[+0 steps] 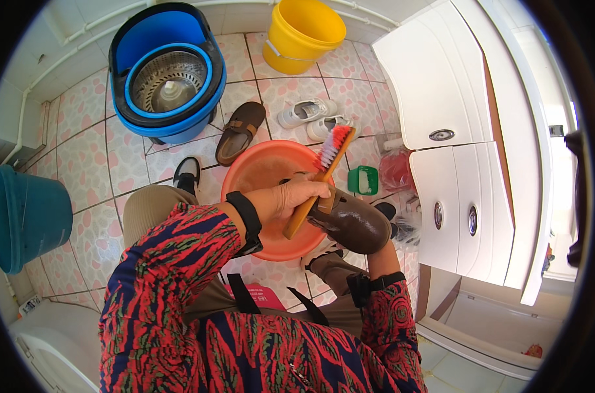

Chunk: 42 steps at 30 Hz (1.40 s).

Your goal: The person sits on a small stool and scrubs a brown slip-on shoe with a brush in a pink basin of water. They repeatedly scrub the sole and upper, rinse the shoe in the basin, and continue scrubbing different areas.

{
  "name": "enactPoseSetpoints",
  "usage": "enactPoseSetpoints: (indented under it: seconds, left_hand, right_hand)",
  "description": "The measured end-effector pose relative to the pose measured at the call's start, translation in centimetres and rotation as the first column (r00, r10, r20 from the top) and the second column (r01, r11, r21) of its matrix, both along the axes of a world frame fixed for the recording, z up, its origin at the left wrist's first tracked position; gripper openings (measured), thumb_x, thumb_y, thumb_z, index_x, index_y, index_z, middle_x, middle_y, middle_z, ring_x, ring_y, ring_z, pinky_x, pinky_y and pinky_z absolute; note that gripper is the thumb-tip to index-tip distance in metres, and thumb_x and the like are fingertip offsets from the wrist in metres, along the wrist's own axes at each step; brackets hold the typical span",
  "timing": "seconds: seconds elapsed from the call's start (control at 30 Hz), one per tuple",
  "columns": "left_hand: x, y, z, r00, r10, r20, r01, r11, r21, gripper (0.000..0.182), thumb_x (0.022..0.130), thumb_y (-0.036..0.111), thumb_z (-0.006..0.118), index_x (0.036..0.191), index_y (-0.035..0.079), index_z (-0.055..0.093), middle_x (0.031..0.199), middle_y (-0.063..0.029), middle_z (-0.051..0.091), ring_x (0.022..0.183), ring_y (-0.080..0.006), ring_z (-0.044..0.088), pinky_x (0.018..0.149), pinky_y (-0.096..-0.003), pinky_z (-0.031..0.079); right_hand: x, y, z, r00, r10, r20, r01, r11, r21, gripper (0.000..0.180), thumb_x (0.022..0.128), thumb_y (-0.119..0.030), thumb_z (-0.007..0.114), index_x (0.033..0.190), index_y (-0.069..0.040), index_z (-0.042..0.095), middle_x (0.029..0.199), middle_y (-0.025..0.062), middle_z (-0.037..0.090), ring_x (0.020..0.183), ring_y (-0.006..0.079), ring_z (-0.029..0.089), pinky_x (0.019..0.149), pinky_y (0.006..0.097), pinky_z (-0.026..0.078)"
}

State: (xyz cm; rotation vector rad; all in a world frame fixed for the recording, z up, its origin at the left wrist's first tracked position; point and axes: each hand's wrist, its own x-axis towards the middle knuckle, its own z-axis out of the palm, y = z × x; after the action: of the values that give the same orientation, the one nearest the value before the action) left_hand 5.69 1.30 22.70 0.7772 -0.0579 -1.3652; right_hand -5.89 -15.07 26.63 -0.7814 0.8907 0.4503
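My left hand (300, 194) grips the yellow wooden handle of a scrub brush (330, 162). The brush's red and white bristles point up and away from the shoe. Below the handle is a wet brown clog (358, 223) with a strap, its rounded toe toward my right wrist. My right hand is hidden behind the clog and holds it up from that side; only the wrist (382, 260) shows. Both are over an orange plastic basin (231, 172) of murky water. A dark thing in the basin by my left hand is mostly covered. The matching brown clog (239, 132) lies on the tiles beyond the rim.
White sneakers (309, 113) and a small green container (362, 180) are beyond the basin. Farther off stand a blue mop bucket (167, 123) and a yellow bucket (302, 39). A teal bucket (37, 216) is at left, white cabinets (449, 206) at right. A pink stool (260, 297) is below me.
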Motion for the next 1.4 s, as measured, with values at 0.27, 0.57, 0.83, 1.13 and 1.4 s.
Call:
enactPoseSetpoints:
  seconds: [0.27, 0.57, 0.83, 1.13, 1.4]
  left_hand:
    - [-0.2, -0.3, 0.4, 0.960, -0.066, 0.271, 0.085, 0.995, -0.060, 0.018, 0.071, 0.016, 0.059, 0.085, 0.009, 0.052, 0.078, -0.0006, 0.050, 0.073, -0.0104, 0.048, 0.066, -0.0241, 0.040]
    - [0.0, 0.2, 1.5, 0.996, 0.024, -0.089, -0.032, 0.996, -0.085, 0.019, 0.073, 0.024, 0.056, 0.087, 0.011, 0.050, 0.083, -0.0015, 0.049, 0.075, -0.0143, 0.050, 0.066, -0.0304, 0.044]
    - [0.3, 0.5, 1.4, 0.960, 0.139, -0.241, -0.148, 0.989, -0.020, 0.014, 0.074, 0.024, 0.052, 0.076, 0.011, 0.051, 0.078, -0.0048, 0.053, 0.075, -0.0202, 0.051, 0.072, -0.0350, 0.044]
    - [-0.4, 0.0, 0.0, 0.922, 0.256, -0.290, -0.239, 0.967, 0.091, 0.015, 0.073, 0.028, 0.053, 0.075, 0.013, 0.049, 0.077, -0.0013, 0.048, 0.075, -0.0187, 0.048, 0.069, -0.0342, 0.042]
    - [-1.0, -0.2, -0.9, 0.924, 0.287, -0.253, -0.264, 0.957, 0.120, 0.014, 0.074, 0.025, 0.054, 0.076, 0.013, 0.048, 0.078, 0.0000, 0.043, 0.074, -0.0139, 0.042, 0.066, -0.0296, 0.038]
  right_hand:
    - [-1.6, -2.4, -1.5, 0.992, 0.034, 0.122, -0.034, 0.999, -0.008, 0.051, 0.084, -0.042, 0.046, 0.117, -0.003, 0.046, 0.100, 0.0155, 0.059, 0.082, 0.0289, 0.061, 0.064, 0.0344, 0.052]
    - [-2.2, -2.8, -1.8, 0.977, -0.034, 0.212, -0.008, 0.981, 0.194, 0.049, 0.085, -0.040, 0.045, 0.115, -0.002, 0.047, 0.101, 0.0152, 0.060, 0.082, 0.0302, 0.062, 0.064, 0.0340, 0.054]
    - [-2.8, -2.4, -3.2, 0.991, -0.100, 0.091, 0.103, 0.994, -0.029, 0.044, 0.087, -0.041, 0.042, 0.111, -0.006, 0.051, 0.094, 0.0118, 0.062, 0.077, 0.0254, 0.063, 0.058, 0.0298, 0.049]
    - [-3.5, 3.7, -2.2, 0.982, 0.174, -0.075, -0.190, 0.914, -0.359, 0.047, 0.082, -0.051, 0.047, 0.096, -0.007, 0.053, 0.092, 0.0088, 0.056, 0.082, 0.0208, 0.055, 0.067, 0.0356, 0.044]
    - [1.0, 7.0, 1.5, 0.946, 0.302, 0.122, -0.260, 0.926, -0.275, 0.042, 0.082, -0.037, 0.058, 0.108, -0.007, 0.043, 0.091, 0.0054, 0.055, 0.078, 0.0156, 0.057, 0.072, 0.0306, 0.047]
